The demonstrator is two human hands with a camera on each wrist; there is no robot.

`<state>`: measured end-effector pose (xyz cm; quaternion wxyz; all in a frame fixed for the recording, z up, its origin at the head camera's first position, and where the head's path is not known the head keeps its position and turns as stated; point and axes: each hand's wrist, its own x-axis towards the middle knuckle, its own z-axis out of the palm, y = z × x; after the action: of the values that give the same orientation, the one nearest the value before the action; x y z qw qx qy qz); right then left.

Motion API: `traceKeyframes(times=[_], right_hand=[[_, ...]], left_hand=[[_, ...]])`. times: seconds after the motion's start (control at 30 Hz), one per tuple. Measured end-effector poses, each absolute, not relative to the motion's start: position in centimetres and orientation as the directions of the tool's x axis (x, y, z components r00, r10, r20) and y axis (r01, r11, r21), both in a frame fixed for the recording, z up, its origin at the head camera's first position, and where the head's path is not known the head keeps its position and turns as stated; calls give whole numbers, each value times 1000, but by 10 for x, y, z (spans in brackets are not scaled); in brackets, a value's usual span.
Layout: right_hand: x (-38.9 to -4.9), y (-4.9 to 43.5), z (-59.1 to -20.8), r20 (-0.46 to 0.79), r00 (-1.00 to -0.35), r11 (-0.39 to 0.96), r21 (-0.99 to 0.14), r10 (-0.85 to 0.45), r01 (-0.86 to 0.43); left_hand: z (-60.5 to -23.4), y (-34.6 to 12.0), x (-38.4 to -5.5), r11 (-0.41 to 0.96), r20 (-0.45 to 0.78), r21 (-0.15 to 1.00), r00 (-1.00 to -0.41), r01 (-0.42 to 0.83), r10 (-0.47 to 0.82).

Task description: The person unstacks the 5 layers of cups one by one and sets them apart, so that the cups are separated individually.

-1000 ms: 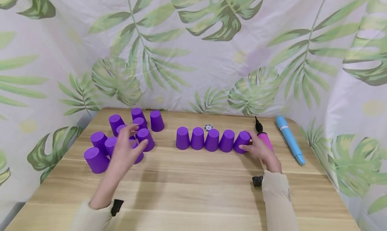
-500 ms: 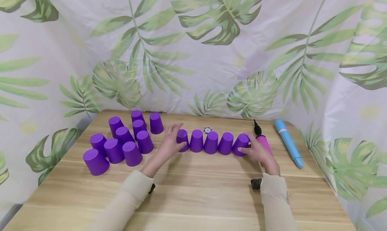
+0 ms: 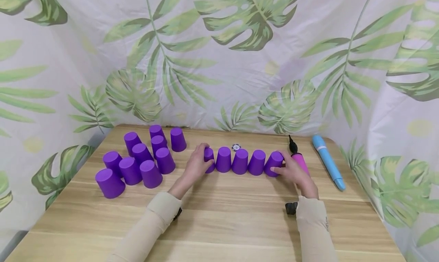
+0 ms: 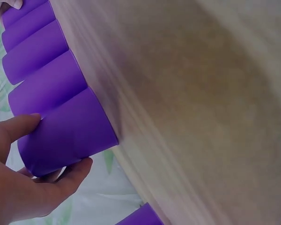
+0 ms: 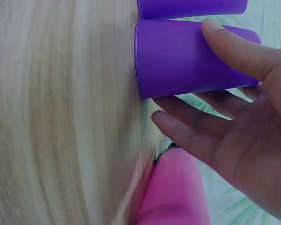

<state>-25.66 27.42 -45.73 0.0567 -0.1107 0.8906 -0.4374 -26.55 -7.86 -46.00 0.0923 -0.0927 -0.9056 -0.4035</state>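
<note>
Several purple cups stand upside down side by side in a row, the middle one point(image 3: 239, 162) among them. At the row's left end my left hand point(image 3: 196, 163) holds the leftmost cup point(image 4: 70, 133), thumb on its front and fingers around its outer side. The rightmost cup point(image 5: 192, 58) is held at the other end by my right hand point(image 3: 292, 171), with the thumb across its front and the fingers along its far side. In the head view my left hand covers part of its cup.
More upturned purple cups point(image 3: 130, 171) stand grouped on the left of the wooden table point(image 3: 236, 224). A patterned chip point(image 3: 236, 147) lies behind the row. Right of it are a pink pump point(image 3: 300, 163) with a black nozzle and a blue tube-shaped object point(image 3: 328, 163).
My left hand has moved right from above the grouped cups to the row's left end and closed around the cup there. My right hand stays at the rightmost cup.
</note>
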Motion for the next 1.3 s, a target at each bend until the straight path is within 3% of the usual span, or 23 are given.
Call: traceKeyframes(times=[0.23,0.73,0.9,1.1,1.3], right_hand=[[-256,273,-457,3,-969,596,-788,-246,-154],[-256,274,-459,10,-968,593,-788,-252,-163],[-255,274,-458,30,-967,581,-794,-252,-176],[-254,273,-457,17,-963,588,-789,-268,-177],[-254,273,-458,23,-964,570,-802,-266,-177]], left_hand=[[-461,-84,-260,643,162,750,-985,158,53],[-428,-106,-194,635,378,690,-921,348,95],[-416,-133,-171,620,417,709,-909,336,16],[-399,-178,-141,645,388,736,-909,206,-151],[-385,-224,-119,679,414,724,-864,123,-285]])
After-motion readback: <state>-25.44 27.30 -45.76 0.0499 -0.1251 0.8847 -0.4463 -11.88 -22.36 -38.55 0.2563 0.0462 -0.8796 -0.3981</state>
